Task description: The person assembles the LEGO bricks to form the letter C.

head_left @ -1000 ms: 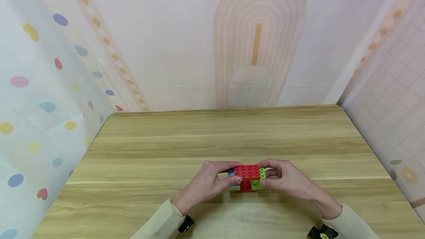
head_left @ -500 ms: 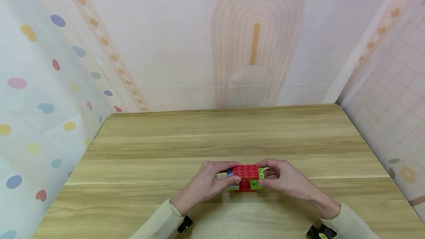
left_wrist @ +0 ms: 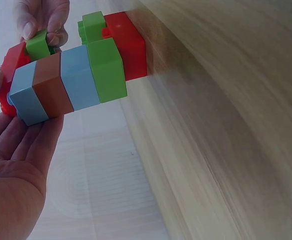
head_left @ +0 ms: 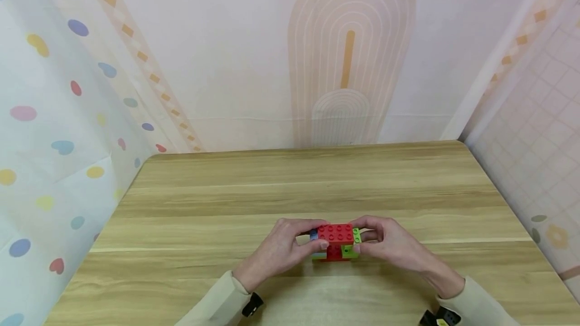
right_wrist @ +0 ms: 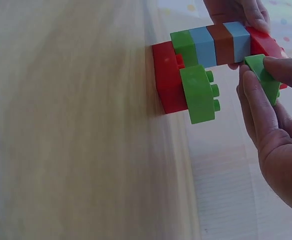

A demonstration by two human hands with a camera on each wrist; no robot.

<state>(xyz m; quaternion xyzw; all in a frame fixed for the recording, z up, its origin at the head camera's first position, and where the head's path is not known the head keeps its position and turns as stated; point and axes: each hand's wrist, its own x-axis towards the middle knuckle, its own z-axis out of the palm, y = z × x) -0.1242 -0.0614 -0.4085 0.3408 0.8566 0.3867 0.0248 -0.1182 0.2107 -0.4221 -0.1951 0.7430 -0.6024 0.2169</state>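
Note:
A building-block structure stands on the wooden table. Its red base brick (right_wrist: 168, 75) carries a column of a green brick (left_wrist: 109, 70), a light blue brick (left_wrist: 78, 77), a brown brick (left_wrist: 52, 85) and another light blue brick (left_wrist: 27, 92). A red brick (head_left: 335, 234) lies across the top. My left hand (head_left: 277, 248) grips this top at its left end, thumb in front and fingers behind. My right hand (head_left: 393, 244) pinches a green brick (right_wrist: 260, 72) at the top's right end, its outer studs showing. Below, apart from it, another green brick (right_wrist: 198, 94) sits on the base.
The wooden table (head_left: 217, 195) extends around the blocks on all sides. A patterned cloth (head_left: 226, 64) hangs behind its far edge, with more cloth at the left and right. Dark wrist devices (head_left: 252, 305) sit at both sleeves.

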